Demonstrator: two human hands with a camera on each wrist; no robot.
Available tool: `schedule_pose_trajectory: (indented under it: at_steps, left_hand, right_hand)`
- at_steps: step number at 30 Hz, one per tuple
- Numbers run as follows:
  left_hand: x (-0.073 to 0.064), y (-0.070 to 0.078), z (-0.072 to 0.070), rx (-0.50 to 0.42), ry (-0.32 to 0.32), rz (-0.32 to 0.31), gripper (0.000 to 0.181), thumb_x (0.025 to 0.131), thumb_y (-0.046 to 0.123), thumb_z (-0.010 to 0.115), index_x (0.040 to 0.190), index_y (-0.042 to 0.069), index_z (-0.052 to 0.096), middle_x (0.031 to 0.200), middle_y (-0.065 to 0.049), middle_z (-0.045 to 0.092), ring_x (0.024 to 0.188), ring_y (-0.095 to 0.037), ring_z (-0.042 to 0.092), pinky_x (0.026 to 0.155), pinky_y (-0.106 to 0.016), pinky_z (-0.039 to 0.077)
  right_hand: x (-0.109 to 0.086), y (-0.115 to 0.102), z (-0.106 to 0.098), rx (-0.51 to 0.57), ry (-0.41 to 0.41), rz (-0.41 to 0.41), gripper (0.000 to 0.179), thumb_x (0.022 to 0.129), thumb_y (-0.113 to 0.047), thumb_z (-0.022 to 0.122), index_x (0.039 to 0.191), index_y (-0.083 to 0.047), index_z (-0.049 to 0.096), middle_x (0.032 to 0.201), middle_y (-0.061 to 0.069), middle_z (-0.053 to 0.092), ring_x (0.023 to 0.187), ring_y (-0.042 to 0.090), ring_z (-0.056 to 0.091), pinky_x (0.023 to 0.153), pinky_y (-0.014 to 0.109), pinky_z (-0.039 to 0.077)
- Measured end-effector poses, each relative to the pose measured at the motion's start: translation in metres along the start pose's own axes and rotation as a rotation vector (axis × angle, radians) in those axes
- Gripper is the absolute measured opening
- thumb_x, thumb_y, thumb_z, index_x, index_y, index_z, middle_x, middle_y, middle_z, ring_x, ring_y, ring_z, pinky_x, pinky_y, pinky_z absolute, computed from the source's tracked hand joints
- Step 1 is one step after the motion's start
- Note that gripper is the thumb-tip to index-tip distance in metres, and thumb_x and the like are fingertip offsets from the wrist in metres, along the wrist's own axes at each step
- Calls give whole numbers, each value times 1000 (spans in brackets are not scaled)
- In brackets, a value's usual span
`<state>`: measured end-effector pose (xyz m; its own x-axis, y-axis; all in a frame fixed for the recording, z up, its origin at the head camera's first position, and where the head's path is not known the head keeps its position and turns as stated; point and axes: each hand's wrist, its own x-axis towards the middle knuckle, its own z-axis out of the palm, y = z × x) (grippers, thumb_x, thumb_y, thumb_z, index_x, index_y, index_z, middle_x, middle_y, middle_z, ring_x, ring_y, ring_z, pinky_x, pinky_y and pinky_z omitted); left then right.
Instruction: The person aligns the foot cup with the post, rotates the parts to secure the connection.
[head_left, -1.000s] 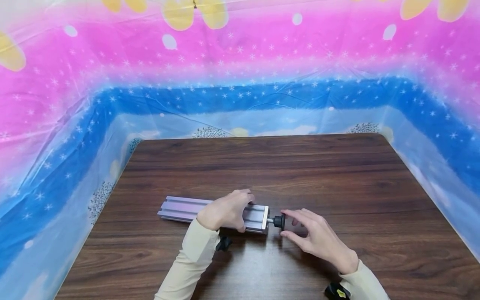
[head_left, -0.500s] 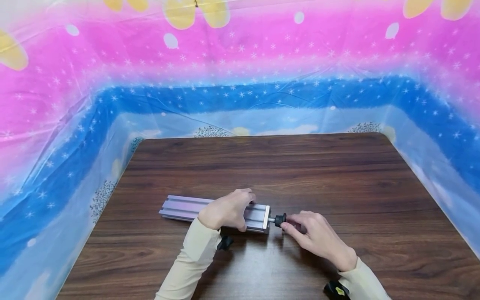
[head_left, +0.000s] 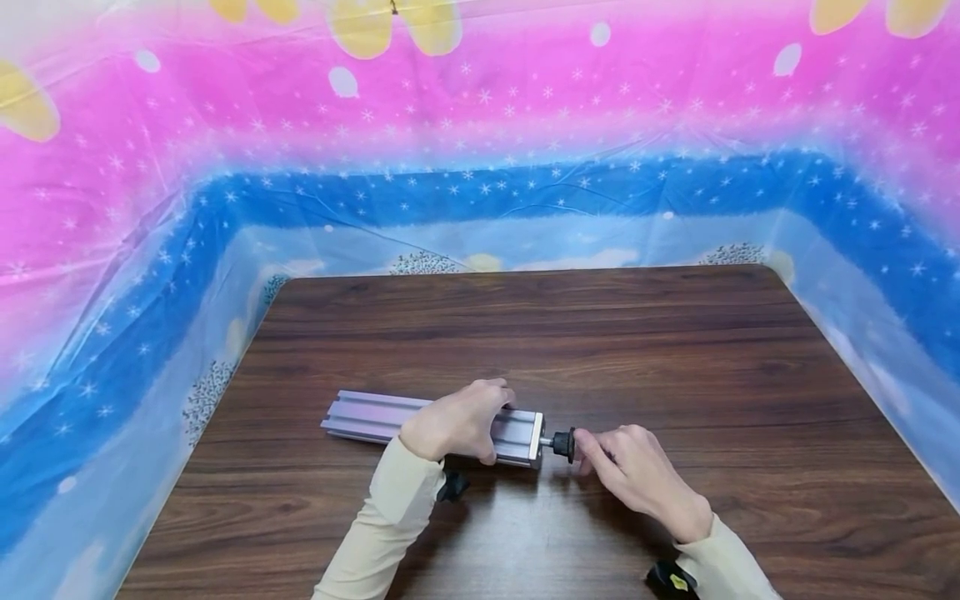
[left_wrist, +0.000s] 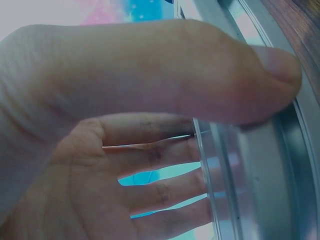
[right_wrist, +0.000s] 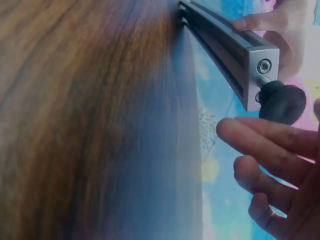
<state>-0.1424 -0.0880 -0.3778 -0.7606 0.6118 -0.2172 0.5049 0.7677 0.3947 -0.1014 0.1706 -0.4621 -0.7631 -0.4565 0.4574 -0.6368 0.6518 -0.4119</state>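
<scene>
A silver aluminium profile (head_left: 367, 414) with grooves lies lengthwise on the wooden table. My left hand (head_left: 453, 421) grips it near its right end, thumb (left_wrist: 277, 75) on the near side and fingers across on the far side. From the profile's end plate (right_wrist: 254, 82) sticks out a threaded stem with a black levelling foot (head_left: 562, 444), seen as a round disc in the right wrist view. My right hand (head_left: 645, 471) is at the foot's disc; its fingers (right_wrist: 270, 150) extend loosely beside the rim. A socket-head screw (right_wrist: 264, 66) shows in the end plate above the stem.
The dark wood-grain table (head_left: 525, 333) reaches back to a pink and blue patterned cloth (head_left: 480, 192) that surrounds it on the far side and both flanks. Black wrist straps sit at both cream sleeves (head_left: 382, 508).
My right hand has gone from spread around the foot's disc to fingers drawn in at it, then the thumb slid up and the fingers down. My left hand keeps its grip on the profile.
</scene>
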Motion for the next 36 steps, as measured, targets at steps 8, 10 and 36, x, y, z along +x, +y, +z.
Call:
schedule_pose_trajectory:
  at_steps: [8,10,36]
  left_hand:
    - [-1,0,-2,18,0,4,65,63,3,89,123,-1,65,112,-6,63,89,-14,55,77,-27,52]
    - [-1,1,-3,19,0,-2,65,63,2,88,124,0,65,113,-6,63,89,-14,55,78,-27,51]
    - [-3,0,2,10,22,22,64,61,0,88,120,-3,66,113,-8,65,89,-15,56,77,-28,52]
  right_hand:
    - [-6,5,-4,78,39,-103,61,82,-29,84,135,-8,63,112,-1,72,87,8,63,80,26,51]
    - [-5,5,-3,85,56,-149,68,78,-29,87,138,-8,62,119,0,72,92,11,65,91,34,52]
    - [1,0,3,35,18,-79,14,94,-22,70,80,-19,75,71,-17,59,63,-2,47,58,14,41]
